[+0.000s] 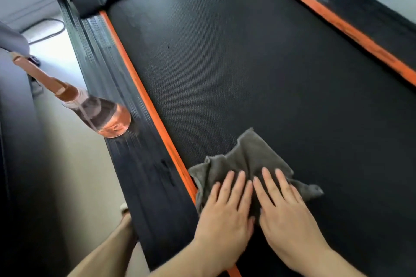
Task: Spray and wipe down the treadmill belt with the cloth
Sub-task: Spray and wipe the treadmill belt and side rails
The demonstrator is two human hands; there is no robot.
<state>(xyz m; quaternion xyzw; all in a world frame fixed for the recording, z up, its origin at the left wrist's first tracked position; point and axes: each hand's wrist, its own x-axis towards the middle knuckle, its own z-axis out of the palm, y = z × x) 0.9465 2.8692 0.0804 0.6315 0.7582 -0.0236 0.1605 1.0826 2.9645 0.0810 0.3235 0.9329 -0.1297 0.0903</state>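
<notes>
A grey cloth point(245, 157) is pressed onto the treadmill belt point(247, 63) beneath the left hand point(225, 207) and right hand point(286, 209), fingers straight. A spray bottle point(103, 114) is stood well left of them.

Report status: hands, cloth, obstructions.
Left hand and right hand flat on cloth, near left edge of belt. Spray bottle standing on side rail, off the belt. Path ahead clear.

Readable text: none is showing. A smudged marking point(165, 172) is sitting on the left side rail point(139, 198) beside the treadmill belt point(247, 74), too blurred to read.
</notes>
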